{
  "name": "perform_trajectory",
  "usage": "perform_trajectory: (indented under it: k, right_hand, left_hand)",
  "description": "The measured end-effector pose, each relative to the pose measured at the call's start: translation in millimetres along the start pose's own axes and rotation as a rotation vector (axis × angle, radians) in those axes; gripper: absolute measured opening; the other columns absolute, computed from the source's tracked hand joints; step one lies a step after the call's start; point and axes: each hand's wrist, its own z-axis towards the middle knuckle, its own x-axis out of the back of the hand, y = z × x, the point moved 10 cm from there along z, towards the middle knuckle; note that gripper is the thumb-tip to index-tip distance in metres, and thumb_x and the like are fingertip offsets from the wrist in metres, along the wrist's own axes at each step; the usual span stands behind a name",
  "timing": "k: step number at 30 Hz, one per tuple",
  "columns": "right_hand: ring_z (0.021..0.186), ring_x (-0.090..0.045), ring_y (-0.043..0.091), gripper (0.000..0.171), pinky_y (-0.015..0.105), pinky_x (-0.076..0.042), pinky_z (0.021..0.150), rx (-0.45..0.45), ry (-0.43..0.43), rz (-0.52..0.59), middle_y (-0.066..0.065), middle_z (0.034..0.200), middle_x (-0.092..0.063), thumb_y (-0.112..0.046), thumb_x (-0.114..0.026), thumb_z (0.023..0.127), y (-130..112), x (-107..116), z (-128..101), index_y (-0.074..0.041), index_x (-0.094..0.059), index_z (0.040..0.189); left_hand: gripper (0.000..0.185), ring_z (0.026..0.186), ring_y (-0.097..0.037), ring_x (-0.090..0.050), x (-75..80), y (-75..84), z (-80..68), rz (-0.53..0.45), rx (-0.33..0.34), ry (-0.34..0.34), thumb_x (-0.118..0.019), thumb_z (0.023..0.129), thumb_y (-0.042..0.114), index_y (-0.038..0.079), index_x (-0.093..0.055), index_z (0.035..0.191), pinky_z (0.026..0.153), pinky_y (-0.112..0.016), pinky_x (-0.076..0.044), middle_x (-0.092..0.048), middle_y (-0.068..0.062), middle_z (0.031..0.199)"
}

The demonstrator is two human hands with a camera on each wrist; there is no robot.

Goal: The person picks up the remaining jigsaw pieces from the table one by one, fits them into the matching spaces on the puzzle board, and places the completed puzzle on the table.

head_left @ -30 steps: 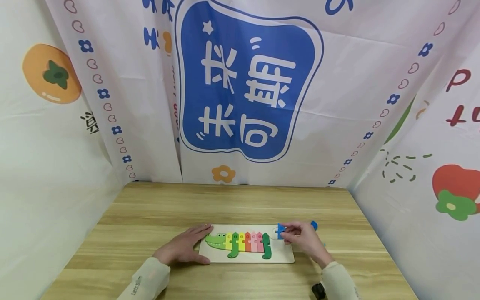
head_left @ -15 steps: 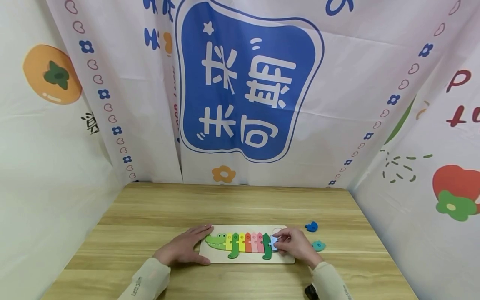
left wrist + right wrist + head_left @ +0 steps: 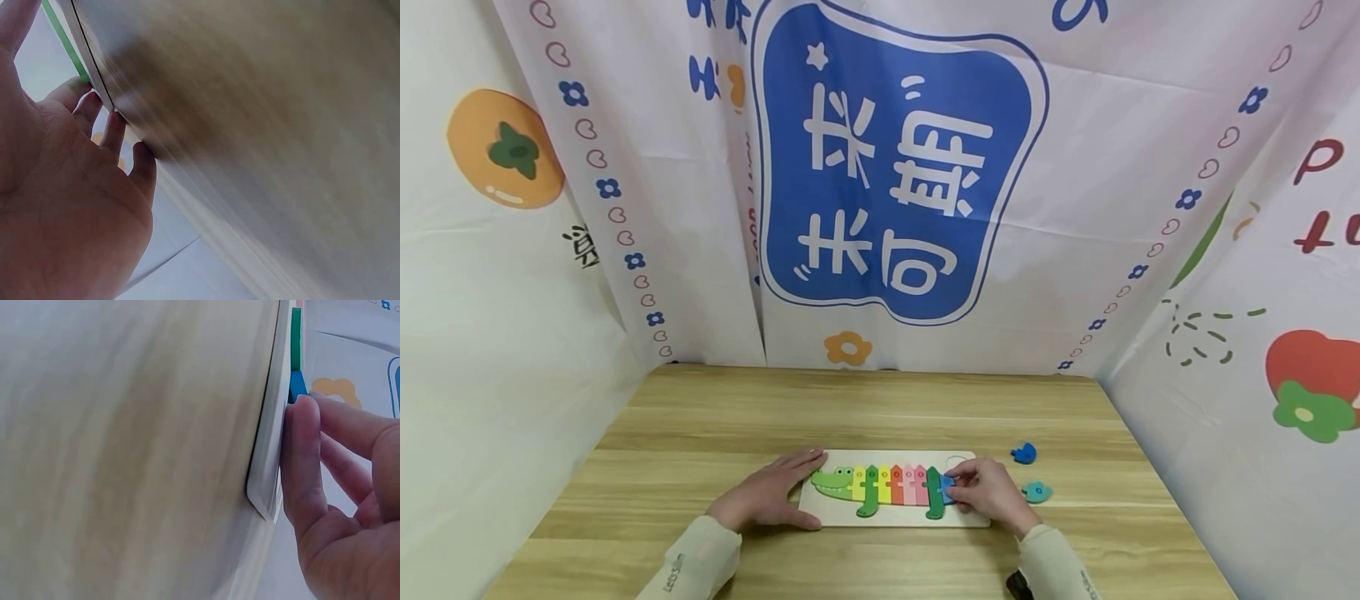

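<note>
A pale wooden puzzle board (image 3: 895,518) lies on the table, with a crocodile of coloured pieces laid along it. My left hand (image 3: 763,493) is spread at the board's left end, thumb by the near corner and fingers by the far one. In the left wrist view its fingertips touch the board's edge. My right hand (image 3: 992,493) pinches a blue puzzle piece (image 3: 947,483) between thumb and index finger. That piece sits right beside the dark green leg piece (image 3: 934,493), low on the board; the fingers partly cover it.
Right of the board lie two loose puzzle pieces, a dark blue one (image 3: 1024,453) and a teal one (image 3: 1037,492). A small black object (image 3: 1018,585) is by the right sleeve. Printed cloth (image 3: 1075,208) hangs behind the wooden table (image 3: 737,417) and at both sides.
My right hand has moved left and nearer with the blue puzzle piece, from the board's far right corner to beside the dark green leg, lowering it there. The left hand stays put.
</note>
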Motion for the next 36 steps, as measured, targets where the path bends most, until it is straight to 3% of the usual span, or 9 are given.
perform_trajectory:
  k: [8, 17, 20, 22, 27, 31, 36]
  right_hand:
    - [0.062, -0.062, 0.014, 0.027, 0.026, -0.052, 0.056, 0.003, 0.0, -0.05, 0.004, 0.078, -0.064, -0.006, -0.083, 0.086, -3, 0, -1, -0.004, -0.077, 0.113]
    - [0.066, -0.064, 0.014, 0.028, 0.027, -0.054, 0.058, 0.035, -0.008, -0.088, 0.003, 0.082, -0.065, -0.009, -0.084, 0.086, -8, 4, -2, -0.004, -0.076, 0.112]
    - [0.078, -0.064, 0.015, 0.034, 0.031, -0.057, 0.068, 0.055, 0.023, -0.168, 0.002, 0.09, -0.068, -0.01, -0.086, 0.083, -9, 12, -5, -0.007, -0.076, 0.115]
    - [0.094, -0.066, 0.021, 0.043, 0.04, -0.059, 0.084, 0.067, 0.055, -0.235, 0.003, 0.103, -0.07, -0.011, -0.089, 0.08, -9, 19, -8, -0.011, -0.075, 0.121]
    - [0.137, -0.051, 0.042, 0.073, 0.066, -0.042, 0.112, 0.081, 0.04, -0.315, 0.014, 0.145, -0.059, -0.018, -0.095, 0.074, -1, 28, -14, -0.013, -0.065, 0.141]
    - [0.146, -0.041, 0.047, 0.084, 0.068, -0.036, 0.115, 0.088, -0.031, -0.329, 0.017, 0.157, -0.049, -0.022, -0.095, 0.074, 6, 26, -18, -0.007, -0.057, 0.148]
    - [0.147, -0.039, 0.047, 0.087, 0.067, -0.034, 0.117, 0.065, -0.054, -0.332, 0.017, 0.159, -0.047, -0.023, -0.095, 0.075, 9, 26, -18, -0.005, -0.054, 0.15]
  left_hand:
    - [0.106, 0.156, -0.043, -0.026, 1.4, 2.8, -1.3, 0.0, -0.005, -0.002, -0.083, 0.079, 0.06, 0.017, -0.034, 0.163, 0.119, -0.07, -0.028, -0.028, -0.006, 0.171]
    - [0.105, 0.156, -0.043, -0.026, 2.9, 2.4, -1.1, 0.004, 0.002, -0.003, -0.083, 0.08, 0.06, 0.018, -0.034, 0.163, 0.119, -0.07, -0.028, -0.028, -0.006, 0.171]
    - [0.106, 0.156, -0.043, -0.026, 3.2, 2.5, -1.1, 0.002, 0.004, -0.005, -0.083, 0.08, 0.06, 0.018, -0.034, 0.163, 0.119, -0.07, -0.028, -0.028, -0.006, 0.171]
    - [0.106, 0.156, -0.042, -0.026, 3.3, 2.4, -1.0, 0.001, 0.004, -0.006, -0.083, 0.08, 0.06, 0.018, -0.034, 0.163, 0.119, -0.07, -0.028, -0.028, -0.006, 0.171]
    - [0.106, 0.156, -0.042, -0.026, 2.3, 0.9, -0.6, 0.003, 0.011, -0.012, -0.083, 0.08, 0.061, 0.019, -0.034, 0.163, 0.119, -0.07, -0.028, -0.028, -0.005, 0.171]
    - [0.106, 0.156, -0.041, -0.027, 0.3, -0.5, -0.8, 0.009, 0.027, -0.025, -0.082, 0.08, 0.062, 0.02, -0.033, 0.164, 0.119, -0.07, -0.029, -0.029, -0.005, 0.171]
    - [0.105, 0.156, -0.041, -0.027, 0.2, 0.5, -1.3, 0.002, 0.032, -0.026, -0.082, 0.08, 0.061, 0.021, -0.033, 0.164, 0.119, -0.07, -0.028, -0.029, -0.005, 0.171]
